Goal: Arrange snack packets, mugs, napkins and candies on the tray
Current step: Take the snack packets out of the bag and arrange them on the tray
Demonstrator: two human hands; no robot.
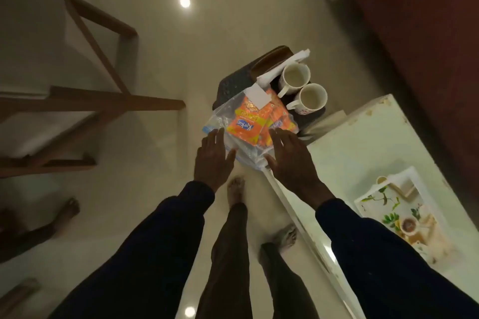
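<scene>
At the stool (228,85), left hand (212,160): fingers straight, spread, holding nothing.
Bag (223,122): clear, full of snack packets (246,127); floppy, so I flank both sides.
Right hand (290,160): flat too, nothing gripped.
Mugs (296,77): behind, by napkins (282,65).
Tray (375,204): on table (363,142), right, well apart.

Long sleeves of dark navy cloth cover both arms; the left sleeve (155,241) ends in a plain cuff just behind the left hand (213,156); the right sleeve (375,254) ends likewise behind the right hand (290,160); below the hands hang loose dark brownish trousers (228,254); one bare foot (236,186) shows just below the left hand, a second bare foot (285,237) lower, under the right wrist.
</scene>
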